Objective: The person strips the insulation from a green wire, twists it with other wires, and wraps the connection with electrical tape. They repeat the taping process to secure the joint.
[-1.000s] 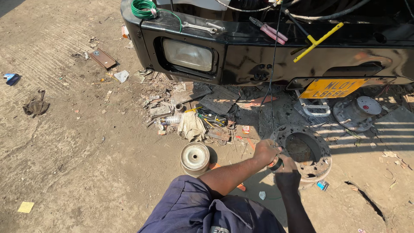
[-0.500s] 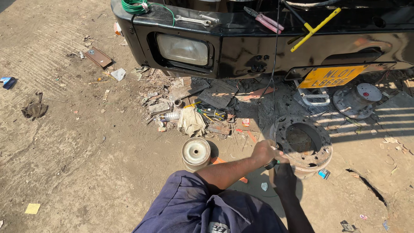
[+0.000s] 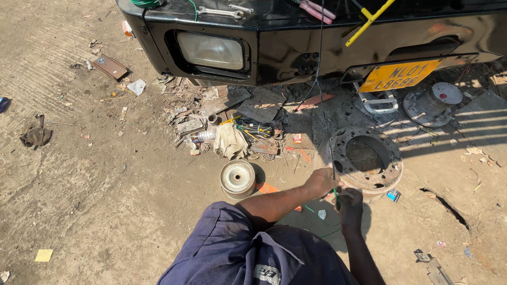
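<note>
Thin dark wire [image 3: 323, 105] with a green end

It hangs taut from the vehicle's front down beside the rusty brake drum [image 3: 366, 158], pinched low.

Glossy black bumper [image 3: 296, 47] – rusty, rough metal brake drum [image 3: 366, 158] – matt, dusty ground [image 3: 105, 184]

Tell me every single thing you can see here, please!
vehicle front: 1, black, top of view
headlight: 1, clear, in the black front
number plate: 1, yellow, under the front at right
spanner: 1, silver, on top of the front
yellow bar: 1, on top at right
brake drum: 1, rusty, on the ground by the hands
round metal can: 1, silver, on the ground left of the arm
hub part: 1, grey with a red centre, right
scrap pile: 1, mixed, below the headlight
rag: 1, dark, far left
thin wire: 1, dark, hanging down to the hands
left hand: fingers pinch the wire
right hand: fingers on the wire just below
</note>
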